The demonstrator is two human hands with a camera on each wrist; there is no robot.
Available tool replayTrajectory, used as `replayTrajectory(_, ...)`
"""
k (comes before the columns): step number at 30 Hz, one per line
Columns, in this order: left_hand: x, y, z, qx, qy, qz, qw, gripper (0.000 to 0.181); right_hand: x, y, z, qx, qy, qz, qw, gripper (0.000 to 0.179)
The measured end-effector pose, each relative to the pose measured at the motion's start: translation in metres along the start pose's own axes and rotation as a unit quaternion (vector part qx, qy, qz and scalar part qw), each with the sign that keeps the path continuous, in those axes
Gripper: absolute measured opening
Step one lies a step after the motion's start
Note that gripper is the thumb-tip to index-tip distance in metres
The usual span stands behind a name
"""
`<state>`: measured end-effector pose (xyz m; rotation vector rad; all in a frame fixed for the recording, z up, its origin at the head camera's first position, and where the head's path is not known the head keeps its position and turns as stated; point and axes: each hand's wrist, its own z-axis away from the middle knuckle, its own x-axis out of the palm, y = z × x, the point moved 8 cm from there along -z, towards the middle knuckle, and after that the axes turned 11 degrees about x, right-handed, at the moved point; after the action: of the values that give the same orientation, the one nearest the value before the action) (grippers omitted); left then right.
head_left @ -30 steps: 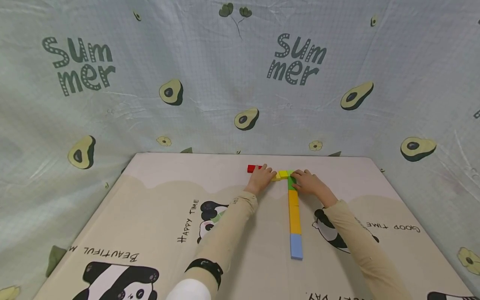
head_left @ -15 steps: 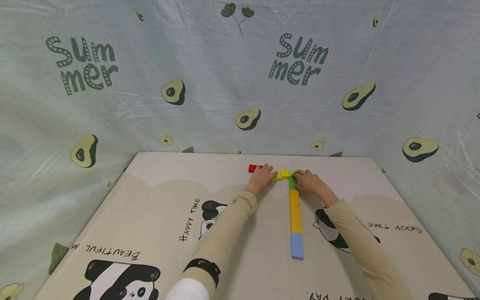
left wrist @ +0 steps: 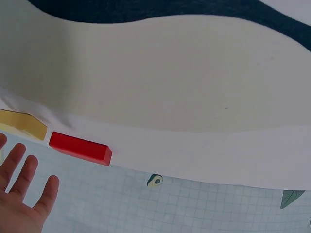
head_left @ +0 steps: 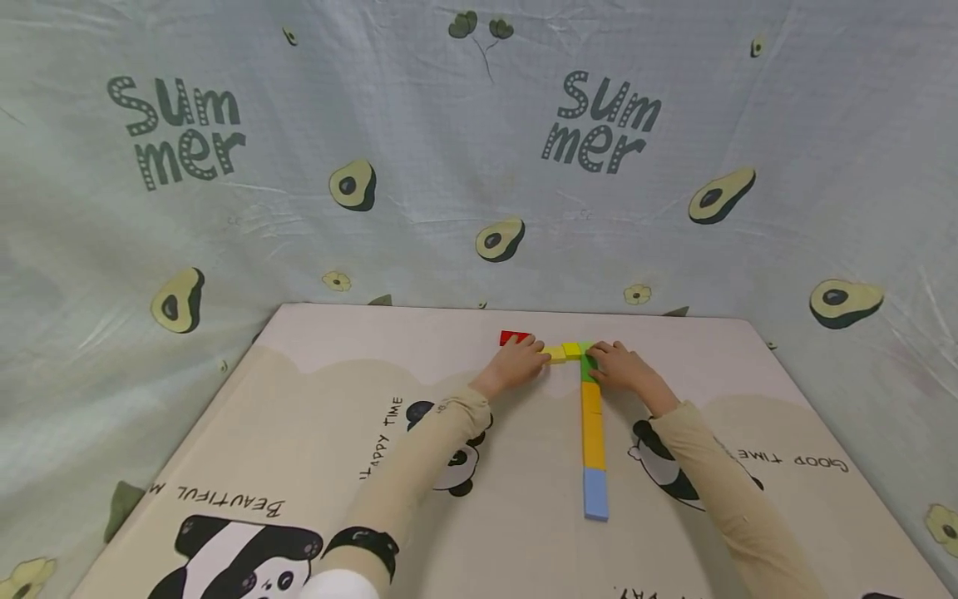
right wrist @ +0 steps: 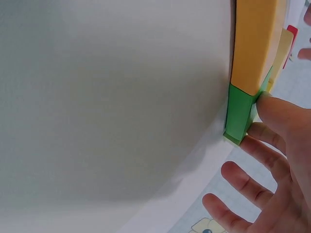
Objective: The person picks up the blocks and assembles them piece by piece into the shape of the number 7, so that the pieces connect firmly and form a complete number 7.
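In the head view my left hand [head_left: 515, 366] is at the left end of the top row, its fingertips by a pale yellow block [head_left: 555, 354] and overlapping a red block [head_left: 512, 337]. The left wrist view shows its fingers spread, with a small gap between the red block and the pale yellow one. My right hand [head_left: 623, 370] pinches the green block [right wrist: 239, 112] at the row's corner, thumb on one side and fingertips at its far end. A light green block [right wrist: 232, 139] shows there, beside a bright yellow block [head_left: 571, 350].
From the green block, orange-yellow blocks [head_left: 592, 424] run toward me in a straight line, ending in a blue block [head_left: 595, 494]. They lie on a table cloth [head_left: 299, 433] with panda prints. A patterned curtain [head_left: 419, 150] hangs behind and at both sides.
My left hand has drawn back slightly toward me and left, uncovering more of the red and pale yellow blocks. My right hand stays at the green block.
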<state>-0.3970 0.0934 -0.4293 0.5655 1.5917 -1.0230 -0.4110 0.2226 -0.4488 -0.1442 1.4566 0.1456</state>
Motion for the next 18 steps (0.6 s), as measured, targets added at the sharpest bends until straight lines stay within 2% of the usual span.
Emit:
replayTrajectory(9,0.001,0.003,0.012,0.009,0.005,0.003,0.9999,0.025,-0.004,-0.001,0.004,-0.005,-0.002,-0.002,1.0,0.044)
replayTrajectory(18,0.003,0.002,0.018,-0.002,0.001,0.01,0.9999,0.03,-0.002,-0.003,0.002,-0.002,-0.004,-0.003,1.0,0.044)
